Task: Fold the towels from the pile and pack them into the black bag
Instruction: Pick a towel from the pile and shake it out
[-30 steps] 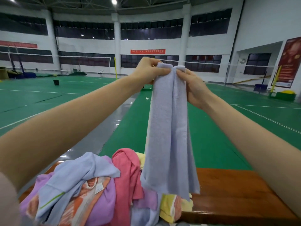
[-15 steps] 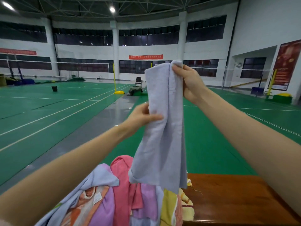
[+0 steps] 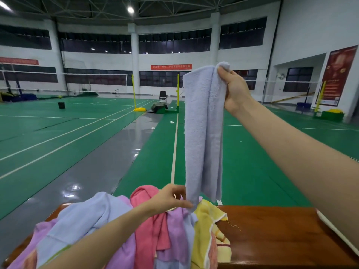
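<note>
A heap of towels [image 3: 120, 228] in light blue, lilac, pink and yellow lies on the left part of the wooden counter [image 3: 272, 235]. Above the heap, the left hand [image 3: 171, 199] pinches the bottom corner of a pale lavender towel [image 3: 203, 133] between thumb and fingertips. That towel hangs straight down, doubled lengthwise into a long fluffy strip. Its top edge is gripped in the raised right hand [image 3: 234, 88], fingers curled around the folded corners.
</note>
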Demonstrator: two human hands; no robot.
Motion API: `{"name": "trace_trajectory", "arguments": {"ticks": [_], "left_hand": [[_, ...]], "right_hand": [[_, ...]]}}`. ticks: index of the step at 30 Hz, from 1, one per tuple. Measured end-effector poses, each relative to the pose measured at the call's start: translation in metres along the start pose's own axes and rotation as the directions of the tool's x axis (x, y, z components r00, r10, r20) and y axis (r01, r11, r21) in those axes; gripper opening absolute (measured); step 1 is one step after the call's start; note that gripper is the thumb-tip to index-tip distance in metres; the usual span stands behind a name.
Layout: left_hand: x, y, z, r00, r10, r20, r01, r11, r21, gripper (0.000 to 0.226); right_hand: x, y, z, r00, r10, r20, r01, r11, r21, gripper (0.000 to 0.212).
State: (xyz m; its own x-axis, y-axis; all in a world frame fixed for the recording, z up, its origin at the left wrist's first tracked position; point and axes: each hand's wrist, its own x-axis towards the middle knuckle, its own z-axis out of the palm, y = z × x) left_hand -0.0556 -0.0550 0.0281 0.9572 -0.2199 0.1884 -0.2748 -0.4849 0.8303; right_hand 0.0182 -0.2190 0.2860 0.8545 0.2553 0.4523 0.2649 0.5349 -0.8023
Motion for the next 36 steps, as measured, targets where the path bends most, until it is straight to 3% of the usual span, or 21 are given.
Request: {"name": "trace_trajectory", "arguments": {"ticks": [3, 5, 7, 10, 12, 14, 16, 18, 19, 21, 23, 25, 27, 31, 33, 36], "left_hand": [[0.001, -0.01, 0.002, 0.995, 0.039, -0.089, -0.041, 0.999, -0.022, 0.027], [0.001, -0.018, 0.003, 0.972, 0.013, -0.233, -0.04, 0.993, -0.112, 0.027], [-0.002, -0.026, 0.003, 0.909, -0.072, -0.411, -0.044, 0.963, -0.266, 0.026], [-0.007, -0.032, 0.006, 0.778, -0.193, -0.597, -0.025, 0.941, -0.337, 0.027], [-0.006, -0.028, 0.01, 0.673, -0.32, -0.667, 0.018, 0.909, -0.417, 0.024], [-0.002, -0.03, 0.013, 0.619, -0.496, -0.609, 0.157, 0.838, -0.523, 0.033], [-0.005, -0.036, 0.017, 0.702, -0.608, -0.371, 0.47, 0.787, -0.4, 0.034], [-0.009, -0.033, 0.012, 0.766, -0.632, -0.115, 0.562, 0.746, -0.356, 0.03], [-0.007, -0.026, 0.003, 0.808, -0.579, -0.11, 0.52, 0.788, -0.328, 0.027], [0.013, 0.005, -0.024, 0.878, -0.403, -0.258, 0.345, 0.907, -0.241, 0.021], [0.04, 0.05, -0.054, 0.883, -0.218, -0.415, 0.146, 0.969, -0.198, 0.022], [0.063, 0.093, -0.081, 0.867, -0.106, -0.487, -0.026, 0.966, -0.256, 0.015], [0.077, 0.127, -0.094, 0.931, 0.001, -0.365, -0.152, 0.91, -0.386, 0.039], [0.084, 0.16, -0.1, 0.976, 0.129, -0.177, -0.187, 0.912, -0.365, 0.079], [0.084, 0.163, -0.102, 0.982, 0.145, -0.119, -0.179, 0.92, -0.35, 0.07], [0.075, 0.166, -0.109, 0.994, 0.103, -0.032, -0.107, 0.963, -0.246, 0.021]], "right_hand": [[0.005, -0.005, -0.007, 0.998, -0.021, -0.051, 0.023, 0.999, 0.031, 0.011], [0.006, -0.009, -0.011, 0.994, -0.046, -0.098, 0.05, 0.998, 0.036, 0.011], [0.008, -0.014, -0.017, 0.984, -0.079, -0.157, 0.092, 0.993, 0.076, 0.013], [0.011, -0.015, -0.025, 0.982, -0.089, -0.167, 0.102, 0.993, 0.067, 0.012], [0.011, -0.01, -0.026, 0.99, -0.059, -0.13, 0.065, 0.997, 0.04, 0.01], [0.009, -0.004, -0.024, 0.994, -0.034, -0.104, 0.04, 0.997, 0.062, 0.009], [0.008, -0.004, -0.021, 0.996, -0.035, -0.086, 0.044, 0.993, 0.109, 0.009], [0.007, -0.009, -0.019, 0.999, -0.022, -0.035, 0.026, 0.994, 0.106, 0.011], [0.005, -0.011, -0.018, 1.0, -0.003, 0.016, 0.002, 0.998, 0.057, 0.014], [-0.001, -0.012, -0.017, 0.989, 0.047, 0.141, -0.031, 0.993, -0.115, 0.016], [-0.006, -0.008, -0.019, 0.967, 0.1, 0.236, -0.035, 0.964, -0.265, 0.014], [-0.009, -0.003, -0.021, 0.948, 0.143, 0.285, -0.048, 0.948, -0.315, 0.012], [-0.012, 0.001, -0.024, 0.927, 0.184, 0.327, -0.069, 0.941, -0.332, 0.012], [-0.019, 0.005, -0.032, 0.895, 0.223, 0.386, -0.1, 0.944, -0.314, 0.014], [-0.02, 0.004, -0.037, 0.886, 0.239, 0.398, -0.103, 0.937, -0.333, 0.014], [-0.019, 0.002, -0.046, 0.88, 0.266, 0.394, -0.121, 0.927, -0.355, 0.014]]}}
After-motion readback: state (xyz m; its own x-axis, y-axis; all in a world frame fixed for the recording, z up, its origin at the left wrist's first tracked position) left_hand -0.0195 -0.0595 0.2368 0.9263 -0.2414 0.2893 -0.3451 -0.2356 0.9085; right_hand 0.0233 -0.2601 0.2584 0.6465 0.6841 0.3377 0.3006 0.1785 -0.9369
